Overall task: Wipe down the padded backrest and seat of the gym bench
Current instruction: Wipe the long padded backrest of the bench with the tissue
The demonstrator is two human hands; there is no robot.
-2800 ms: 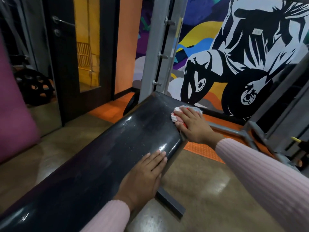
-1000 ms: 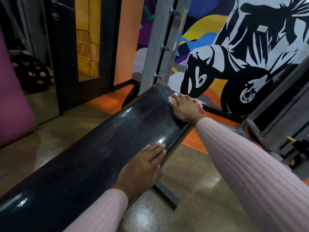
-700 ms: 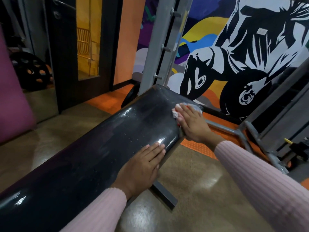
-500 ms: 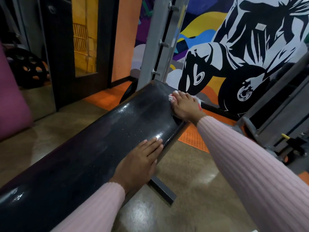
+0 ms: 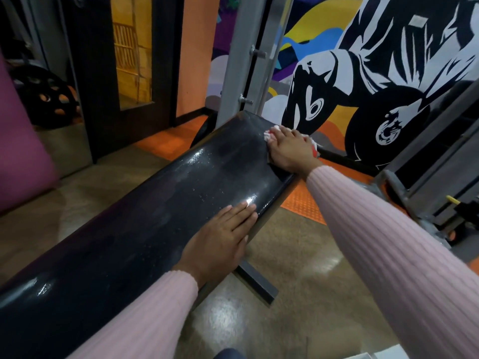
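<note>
A long black padded bench point(image 5: 155, 221) runs from the lower left up to the middle of the view, its surface shiny and speckled. My right hand point(image 5: 290, 149) presses a white and red cloth point(image 5: 269, 133) flat on the far right end of the pad; most of the cloth is hidden under the palm. My left hand point(image 5: 220, 242) lies flat with fingers together on the pad's near right edge, holding nothing.
A grey metal upright point(image 5: 241, 60) stands right behind the bench's far end. A metal machine frame point(image 5: 420, 182) is at the right. A pink bag point(image 5: 18, 141) and a black weight plate point(image 5: 44, 99) are at the left. The bench's foot bar point(image 5: 256, 283) lies on the polished floor.
My right hand has slid the cloth back and forth along the far right edge of the pad, and is now at the far end. The left hand has stayed in place.
</note>
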